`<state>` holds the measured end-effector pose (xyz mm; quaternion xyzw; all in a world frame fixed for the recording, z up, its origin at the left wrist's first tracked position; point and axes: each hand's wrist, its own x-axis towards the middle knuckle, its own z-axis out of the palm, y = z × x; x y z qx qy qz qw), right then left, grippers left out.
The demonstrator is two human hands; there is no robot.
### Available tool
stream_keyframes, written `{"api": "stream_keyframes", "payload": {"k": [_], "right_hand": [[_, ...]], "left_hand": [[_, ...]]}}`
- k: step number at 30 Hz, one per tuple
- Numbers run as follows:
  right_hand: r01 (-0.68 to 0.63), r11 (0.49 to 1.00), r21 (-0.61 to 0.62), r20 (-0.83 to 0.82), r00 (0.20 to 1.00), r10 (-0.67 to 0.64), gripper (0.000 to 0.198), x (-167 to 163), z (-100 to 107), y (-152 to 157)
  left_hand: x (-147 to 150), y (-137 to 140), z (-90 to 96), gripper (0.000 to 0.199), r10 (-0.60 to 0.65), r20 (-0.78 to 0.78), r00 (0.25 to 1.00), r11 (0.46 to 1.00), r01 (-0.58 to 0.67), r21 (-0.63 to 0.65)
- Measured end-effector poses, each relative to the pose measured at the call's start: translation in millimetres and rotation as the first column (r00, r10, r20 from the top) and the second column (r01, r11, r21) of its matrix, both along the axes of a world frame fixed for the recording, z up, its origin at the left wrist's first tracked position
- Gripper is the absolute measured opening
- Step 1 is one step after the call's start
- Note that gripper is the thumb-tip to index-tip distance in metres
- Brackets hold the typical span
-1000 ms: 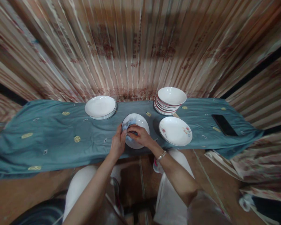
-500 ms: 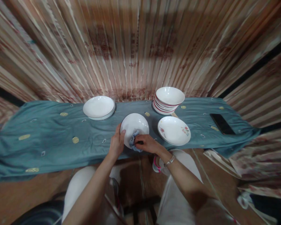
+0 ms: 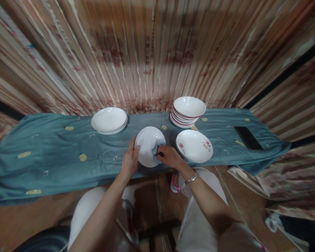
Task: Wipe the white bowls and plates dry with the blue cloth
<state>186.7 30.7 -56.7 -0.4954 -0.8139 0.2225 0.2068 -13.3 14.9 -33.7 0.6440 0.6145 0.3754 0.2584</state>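
White plate [image 3: 146, 147] sits just below frame centre. Left hand [image 3: 130, 160]: fingers grip its left rim. Right hand [image 3: 171, 157]: fingers grip 1 blue cloth [image 3: 155, 151] against its right side. 1 phone [image 3: 248, 138] lies at frame right.

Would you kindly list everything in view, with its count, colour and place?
Curtain: at least one, beige with red print, behind.
Tablecloth: one, teal with yellow motifs, middle.
Plates: one stack, white, back left.
Bowls: one stack, white with red rims, back right.
Floral plate: at least one, white, right of centre.
Held plate: one, white with dark rim, centre.
Rag: one, pale blue, on held plate.
Phone: one, black, far right.
Floor: one, brown, below.
Shoe: one clear, white and pink, beneath.
Bracelet: one, silver, right forearm.
Legs: two, white-clad, bottom.
Left grip: one, bare, held plate's left rim.
Right grip: one, bare, holding rag.
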Motion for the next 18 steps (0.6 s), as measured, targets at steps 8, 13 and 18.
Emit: {"api": "stream_keyframes", "payload": {"k": [8,13,18], "right_hand": [[0.139,0.982,0.127,-0.046,0.990,-0.134,0.013,1,-10,21],[0.190,0.965,0.180,-0.175,0.972,-0.159,0.015,-4,-11,32],[0.197,0.949,0.247,-0.280,0.952,-0.125,0.019,-12,-7,39]], "left_hand": [[2,-1,2.1,0.057,-0.021,0.011,1.000,1.000,0.021,0.005],[2,-2,2.8,0.057,-0.027,0.023,0.999,1.000,0.027,0.006],[3,-2,3.9,0.057,-0.041,0.023,0.999,0.999,0.040,0.020]]}}
